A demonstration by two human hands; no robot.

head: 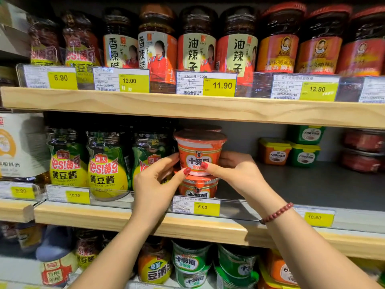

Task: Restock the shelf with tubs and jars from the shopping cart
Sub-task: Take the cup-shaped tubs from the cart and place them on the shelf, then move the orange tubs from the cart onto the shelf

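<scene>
On the wooden shop shelf (pixel 87 217) — left hand (pixel 154 180), right hand (pixel 235 170), tight round an orange tub (pixel 199 151) atop a second tub (pixel 198 187).

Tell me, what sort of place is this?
Most likely a supermarket aisle. Its wooden shelves carry yellow price tags, rows of labelled sauce jars stand along them, and the left hand and right hand hold an orange tub on top of another tub like it.

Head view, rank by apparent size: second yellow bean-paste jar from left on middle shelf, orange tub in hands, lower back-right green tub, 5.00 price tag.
1. yellow bean-paste jar
2. orange tub
3. green tub and 5.00 price tag look alike; tub sits farther back, so unranked.
</scene>
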